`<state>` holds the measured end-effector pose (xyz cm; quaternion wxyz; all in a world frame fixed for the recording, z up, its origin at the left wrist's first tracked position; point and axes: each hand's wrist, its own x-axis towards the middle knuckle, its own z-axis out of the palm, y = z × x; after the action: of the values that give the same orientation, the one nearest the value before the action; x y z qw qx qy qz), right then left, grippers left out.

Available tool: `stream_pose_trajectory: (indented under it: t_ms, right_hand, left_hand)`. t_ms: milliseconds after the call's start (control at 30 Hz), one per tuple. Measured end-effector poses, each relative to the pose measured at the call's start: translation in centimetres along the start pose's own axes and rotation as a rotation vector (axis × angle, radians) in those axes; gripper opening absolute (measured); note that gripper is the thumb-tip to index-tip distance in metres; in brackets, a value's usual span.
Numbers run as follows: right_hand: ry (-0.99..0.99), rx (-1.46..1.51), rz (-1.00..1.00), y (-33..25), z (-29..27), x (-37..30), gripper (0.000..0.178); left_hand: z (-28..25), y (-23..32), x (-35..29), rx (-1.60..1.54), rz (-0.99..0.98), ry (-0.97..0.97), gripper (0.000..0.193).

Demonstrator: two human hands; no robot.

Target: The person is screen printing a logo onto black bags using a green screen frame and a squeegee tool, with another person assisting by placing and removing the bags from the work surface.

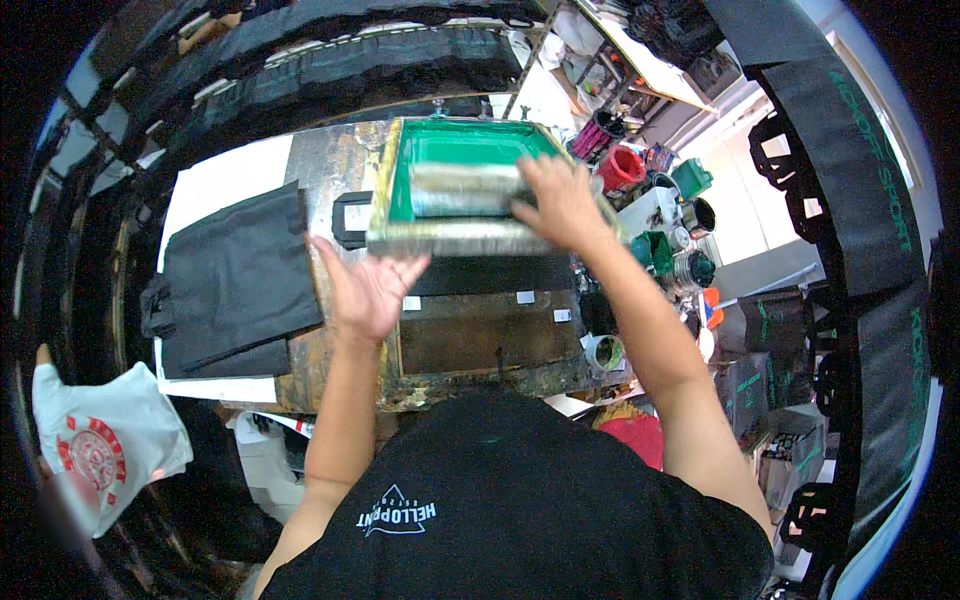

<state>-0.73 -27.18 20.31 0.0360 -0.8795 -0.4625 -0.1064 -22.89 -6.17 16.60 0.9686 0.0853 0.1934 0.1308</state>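
A screen printing frame [470, 240] with green mesh lies across the far middle of the bench, its near edge smeared by motion. Over the mesh, my right hand [560, 200] grips the right end of a wide squeegee [455, 190], which is blurred too. My left hand [370, 295] is palm up at the frame's near left corner, thumb stretched out and fingertips by the frame's edge; whether they touch it I cannot tell. Black fabric [500, 275] shows below the frame, above a brown board [480, 330] with small white tabs.
Black fabric bags [240, 275] are stacked on a white sheet at the left. Along the right stand ink pots, among them a red tub [622, 166] and a green container [692, 178]. Black bags hang at the far right; a white printed bag [110, 440] hangs lower left.
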Motion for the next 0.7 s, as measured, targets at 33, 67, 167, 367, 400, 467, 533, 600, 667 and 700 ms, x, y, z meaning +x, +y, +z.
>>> stream_pose_trajectory:
  t_ms: [33, 67, 167, 367, 400, 467, 533, 600, 667, 700]
  right_hand:
    - [-0.054, -0.008, -0.002, -1.0, 1.6, -1.5, 0.063]
    - [-0.105, -0.016, 0.001, -1.7, 3.6, -2.6, 0.067]
    - [-0.138, 0.042, 0.012, -2.3, 10.1, -5.4, 0.064]
    - [-0.203, 0.092, 0.039, -1.4, 12.3, -4.6, 0.057]
    - [-0.219, 0.111, 0.049, -1.0, 12.0, -4.3, 0.059]
    - [-0.252, 0.151, 0.07, -0.2, 11.3, -3.5, 0.061]
    - [-0.255, 0.149, 0.049, 0.4, 10.2, -2.3, 0.063]
    - [-0.235, 0.18, 0.028, 1.3, 10.0, -1.8, 0.06]
    - [-0.294, 0.178, 0.027, 1.4, 9.1, -1.1, 0.06]
    - [-0.322, 0.177, 0.025, 1.3, 8.9, -1.0, 0.06]
  left_hand:
    - [-3.3, -1.3, -0.1, 0.338, 0.075, -0.116, 0.122]
    - [-8.2, -2.5, 0.5, 0.332, 0.016, -0.052, 0.12]
    - [-14.2, -4.8, 0.9, 0.354, -0.043, 0.096, 0.119]
    - [-17.3, -5.6, 2.2, 0.422, -0.081, 0.246, 0.119]
    - [-17.3, -5.7, 2.2, 0.421, -0.083, 0.255, 0.119]
    - [-17.3, -5.8, 2.2, 0.419, -0.088, 0.276, 0.119]
    - [-18.5, -6.1, 2.4, 0.416, -0.089, 0.3, 0.119]
    - [-17.9, -6.3, 2.5, 0.418, -0.09, 0.358, 0.118]
    - [-18.0, -6.3, 2.6, 0.417, -0.089, 0.347, 0.118]
    - [-18.4, -6.2, 2.8, 0.407, -0.094, 0.354, 0.118]
